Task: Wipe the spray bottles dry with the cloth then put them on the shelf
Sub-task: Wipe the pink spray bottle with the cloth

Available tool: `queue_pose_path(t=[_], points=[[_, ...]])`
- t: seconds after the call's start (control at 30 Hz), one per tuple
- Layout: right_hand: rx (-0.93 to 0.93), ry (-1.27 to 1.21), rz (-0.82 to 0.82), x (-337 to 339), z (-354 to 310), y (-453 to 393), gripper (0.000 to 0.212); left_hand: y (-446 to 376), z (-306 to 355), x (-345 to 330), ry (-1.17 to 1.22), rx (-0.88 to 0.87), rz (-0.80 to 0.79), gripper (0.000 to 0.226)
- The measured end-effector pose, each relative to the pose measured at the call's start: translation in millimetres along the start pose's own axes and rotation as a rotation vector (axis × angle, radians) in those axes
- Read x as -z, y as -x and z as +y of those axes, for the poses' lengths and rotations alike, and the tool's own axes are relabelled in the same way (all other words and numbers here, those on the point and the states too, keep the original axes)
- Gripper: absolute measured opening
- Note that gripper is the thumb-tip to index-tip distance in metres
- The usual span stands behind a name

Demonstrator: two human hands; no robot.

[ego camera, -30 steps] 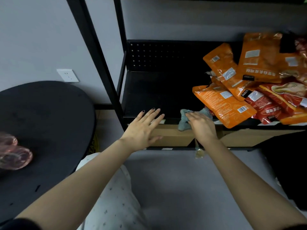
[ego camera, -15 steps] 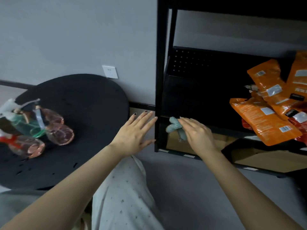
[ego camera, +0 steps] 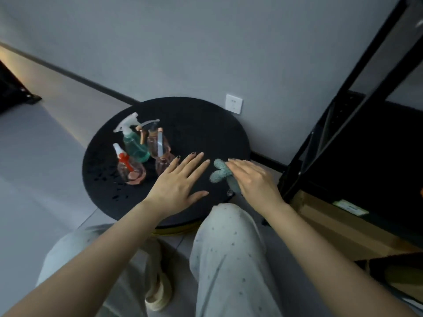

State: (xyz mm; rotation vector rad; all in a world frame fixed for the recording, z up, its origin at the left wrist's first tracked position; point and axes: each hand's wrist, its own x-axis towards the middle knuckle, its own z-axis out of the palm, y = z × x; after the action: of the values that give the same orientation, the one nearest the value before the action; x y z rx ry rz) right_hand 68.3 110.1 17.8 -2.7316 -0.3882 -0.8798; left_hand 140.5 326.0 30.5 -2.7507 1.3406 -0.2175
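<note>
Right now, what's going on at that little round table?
A person sits at a round black table. Their right hand holds a teal cloth, while the left hand reaches open toward four spray bottles standing on the wet tabletop. None is picked up yet; the black shelf stands to the right.

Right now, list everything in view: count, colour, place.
Round black table: one, against the wall.
Clear pink spray bottles: three visible, table's left side, clustered.
Teal spray bottle with white trigger: one, among the pink ones.
Grey-green cloth: one, held over the table's right side.
Black metal shelf: one, right.
White wall socket: one, behind the table.
Brown cardboard: under the shelf.
Left hand: fingers straight, over the table.
Right hand: holds the cloth.
</note>
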Motion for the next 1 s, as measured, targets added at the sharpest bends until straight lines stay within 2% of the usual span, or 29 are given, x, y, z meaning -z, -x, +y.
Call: queue_pose_path(t=[0.3,0.47,0.6,0.7,0.77,0.9,1.0], points=[[0.123,-0.055,-0.052,-61,-47,-58,0.044,57,-73,-18,0.036,0.199,-0.053,0.075],[0.121,-0.074,-0.092,-79,-56,-72,0.034,61,-95,-27,0.134,0.283,-0.051,0.078],[0.076,-0.068,-0.151,-92,-55,-79,0.029,42,-101,-36,0.295,0.373,-0.054,0.071],[0.03,-0.083,-0.198,-106,-44,-83,0.026,17,-102,-48,0.54,0.504,-0.05,0.066],[-0.019,-0.104,-0.236,-114,-35,-84,0.035,-4,-102,-52,0.711,0.577,-0.03,0.066],[-0.086,-0.117,-0.239,-123,-19,-88,0.033,-42,-107,-65,0.823,0.692,0.008,0.07],[-0.156,-0.137,-0.216,-124,-12,-89,0.03,-57,-111,-80,0.902,0.772,0.051,0.042]])
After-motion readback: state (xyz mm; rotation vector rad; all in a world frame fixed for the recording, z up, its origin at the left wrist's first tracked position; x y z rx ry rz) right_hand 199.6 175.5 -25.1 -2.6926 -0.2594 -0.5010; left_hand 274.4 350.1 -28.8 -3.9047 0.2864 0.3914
